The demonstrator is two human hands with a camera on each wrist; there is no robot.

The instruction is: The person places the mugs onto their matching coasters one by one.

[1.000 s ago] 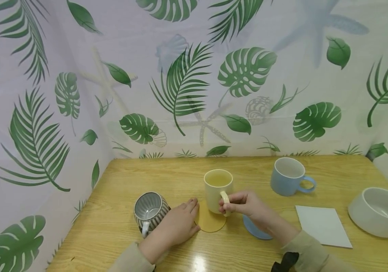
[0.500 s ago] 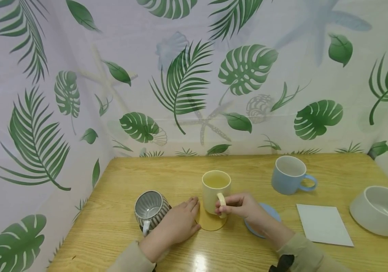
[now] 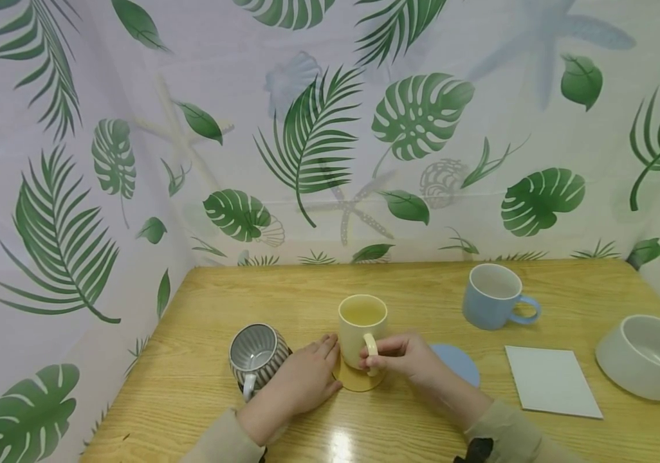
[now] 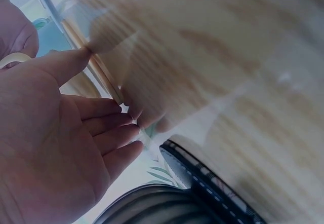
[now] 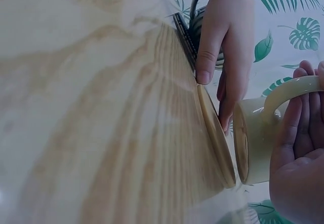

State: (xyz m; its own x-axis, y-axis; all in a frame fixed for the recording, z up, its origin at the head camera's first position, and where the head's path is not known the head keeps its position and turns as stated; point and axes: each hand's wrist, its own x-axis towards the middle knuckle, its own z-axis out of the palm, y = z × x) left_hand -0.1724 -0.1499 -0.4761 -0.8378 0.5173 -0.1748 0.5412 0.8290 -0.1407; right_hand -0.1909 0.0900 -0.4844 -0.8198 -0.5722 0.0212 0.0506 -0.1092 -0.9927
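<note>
A pale yellow mug [image 3: 353,337] is upright above a round yellow coaster [image 3: 361,385]. My right hand [image 3: 413,362] pinches its handle between thumb and fingers. In the right wrist view the mug's base [image 5: 242,143] is close over the coaster's face [image 5: 216,133]. My left hand [image 3: 305,379] rests palm down on the table; its straight fingers and thumb touch the coaster's left edge. Just left of that hand stands a grey ribbed mug [image 3: 257,352] on a dark coaster [image 4: 212,178], partly hidden in the head view by the left hand and wrist.
A round blue coaster [image 3: 458,364] lies partly under my right forearm. Farther back stands a blue mug [image 3: 489,302], its handle to the right. A white square coaster [image 3: 552,381] and a wide white cup [image 3: 637,360] are at the right. A leaf-printed cloth [image 3: 330,148] walls the back and left.
My right hand has moved the yellow mug a little left and lower over the yellow coaster, uncovering more of the blue coaster. The left hand stays at the coaster's edge.
</note>
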